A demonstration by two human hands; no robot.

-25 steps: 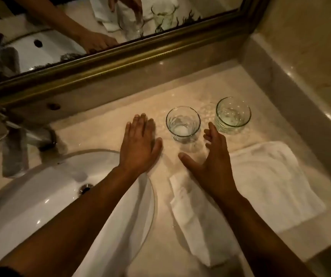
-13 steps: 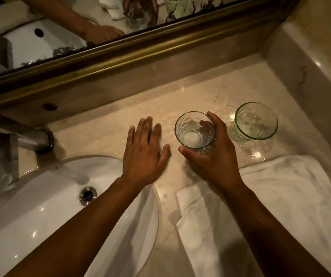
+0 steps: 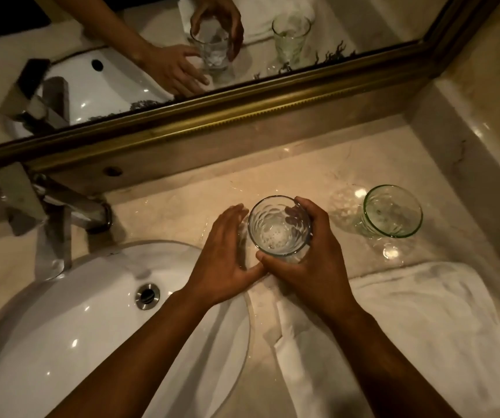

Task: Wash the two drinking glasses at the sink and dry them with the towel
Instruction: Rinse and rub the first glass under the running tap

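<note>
Right hand [image 3: 309, 263] in a grip around the nearer glass [image 3: 279, 226], left hand [image 3: 223, 254] flat just beside it.

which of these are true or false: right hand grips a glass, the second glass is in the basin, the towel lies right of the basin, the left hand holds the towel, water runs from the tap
1. The right hand grips the near glass. True.
2. The second glass stands in the basin. False: it stands on the counter, to the right of the held glass.
3. The white towel lies on the counter right of the basin. True.
4. The left hand holds the towel. False: its fingers are straight beside the held glass and grip nothing.
5. Water runs from the tap. False: no stream is visible below the spout.
</note>
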